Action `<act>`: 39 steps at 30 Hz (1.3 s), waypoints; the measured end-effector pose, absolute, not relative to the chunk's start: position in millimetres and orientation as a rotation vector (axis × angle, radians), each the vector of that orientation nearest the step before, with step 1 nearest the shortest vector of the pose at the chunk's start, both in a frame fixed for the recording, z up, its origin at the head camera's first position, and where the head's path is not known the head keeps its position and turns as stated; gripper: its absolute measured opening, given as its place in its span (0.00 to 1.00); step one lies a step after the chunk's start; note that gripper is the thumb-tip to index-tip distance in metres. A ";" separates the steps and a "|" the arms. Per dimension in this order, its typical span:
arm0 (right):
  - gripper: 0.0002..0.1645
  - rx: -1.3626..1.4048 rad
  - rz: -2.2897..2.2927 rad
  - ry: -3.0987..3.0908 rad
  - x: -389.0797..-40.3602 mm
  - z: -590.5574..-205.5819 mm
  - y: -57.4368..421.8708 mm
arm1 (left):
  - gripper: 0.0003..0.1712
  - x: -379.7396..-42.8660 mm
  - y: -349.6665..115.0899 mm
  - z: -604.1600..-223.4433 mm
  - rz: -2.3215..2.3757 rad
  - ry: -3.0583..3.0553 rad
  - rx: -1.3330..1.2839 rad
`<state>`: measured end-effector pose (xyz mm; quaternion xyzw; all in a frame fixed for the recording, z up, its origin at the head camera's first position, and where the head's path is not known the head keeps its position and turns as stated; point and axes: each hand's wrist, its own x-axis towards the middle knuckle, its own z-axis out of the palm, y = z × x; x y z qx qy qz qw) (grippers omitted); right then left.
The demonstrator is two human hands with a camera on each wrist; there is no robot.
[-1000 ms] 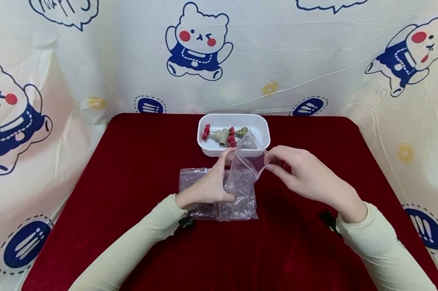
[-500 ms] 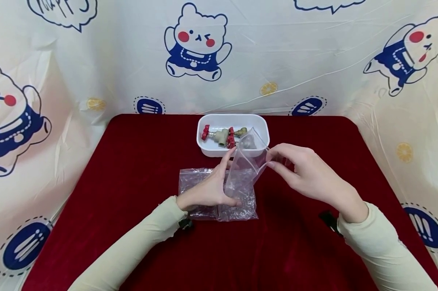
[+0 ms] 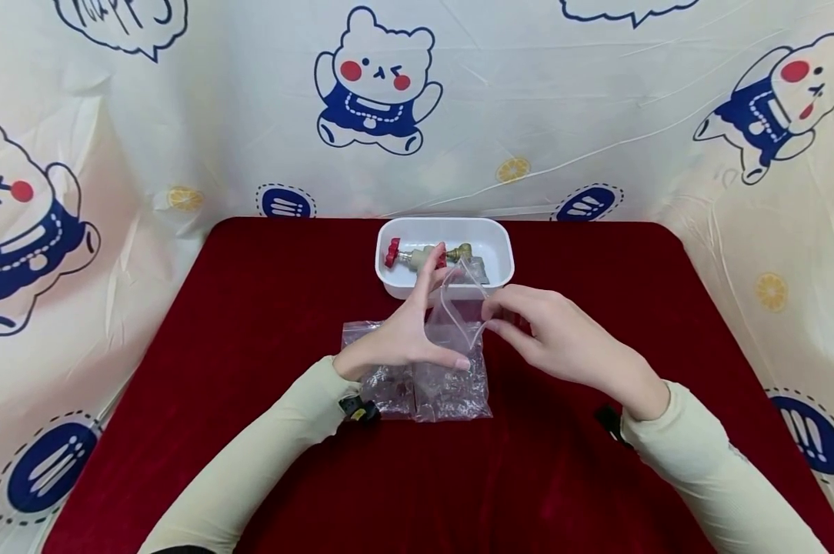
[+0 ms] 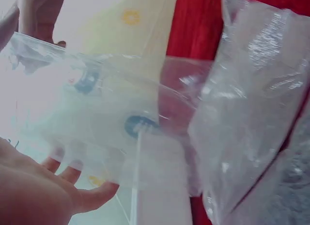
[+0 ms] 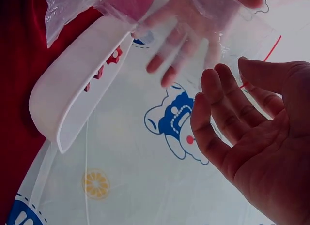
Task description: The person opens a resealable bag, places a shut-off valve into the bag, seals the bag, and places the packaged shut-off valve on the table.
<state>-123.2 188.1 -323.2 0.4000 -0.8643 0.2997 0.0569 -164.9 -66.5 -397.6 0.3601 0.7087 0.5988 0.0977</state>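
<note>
A clear zip bag stands with its mouth spread in front of the white bin, above other bags. My right hand pinches the edge of its mouth between thumb and fingers. In the right wrist view a red line runs along that edge beside my thumb. My left hand is spread wide at the bag's left side, thumb and fingers stretched apart. Seen from the left wrist, its fingers lie straight behind the clear film. Two flat plastic bags, left and right, lie on the red cloth underneath.
At the back of the red cloth stands a white bin with valves in it. One has a red handwheel; a brass fitting lies beside it. A printed curtain closes off the back and sides.
My right hand has moved left and slightly down with the bag's mouth. The left hand has spread wider, its fingers now reaching up over the bin's front edge in the head view.
</note>
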 end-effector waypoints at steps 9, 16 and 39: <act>0.24 1.227 0.897 -2.639 -130.7 -310.1 191.1 | 0.68 -163.8 -67.4 -391.0 1.894 2.075 1.023; 0.18 1.042 1.031 -2.691 -159.2 -291.0 194.5 | 0.62 -163.6 -71.9 -389.0 1.879 2.167 0.954; 0.27 0.422 0.662 -3.536 -312.5 -357.9 168.2 | 0.62 -163.2 -77.6 -388.6 1.790 2.242 0.893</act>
